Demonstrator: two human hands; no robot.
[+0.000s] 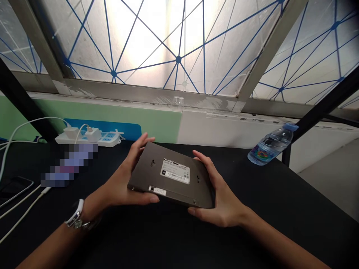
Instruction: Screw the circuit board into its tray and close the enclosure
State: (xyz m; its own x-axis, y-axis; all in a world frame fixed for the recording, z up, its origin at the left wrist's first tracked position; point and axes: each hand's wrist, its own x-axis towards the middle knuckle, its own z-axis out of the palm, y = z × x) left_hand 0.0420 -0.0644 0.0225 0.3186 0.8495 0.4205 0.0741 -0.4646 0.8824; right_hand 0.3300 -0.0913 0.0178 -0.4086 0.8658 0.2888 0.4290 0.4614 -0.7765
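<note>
I hold a flat dark-grey device box point(171, 175) above the black table point(174, 239), its underside facing up with a white label in the middle. My left hand point(127, 179) grips its left edge, thumb under the near side and fingers along the far side. At the right end, my right hand point(218, 194) clasps the box with fingers wrapped around its edge. A wristwatch point(76, 216) is on my left wrist.
A white power strip point(88, 137) with plugged chargers lies at the back left, its white cables point(17, 209) trailing over the table's left side. A dark phone point(12, 185) lies at the far left. A plastic water bottle point(270, 145) lies tilted at the back right. Windows rise behind.
</note>
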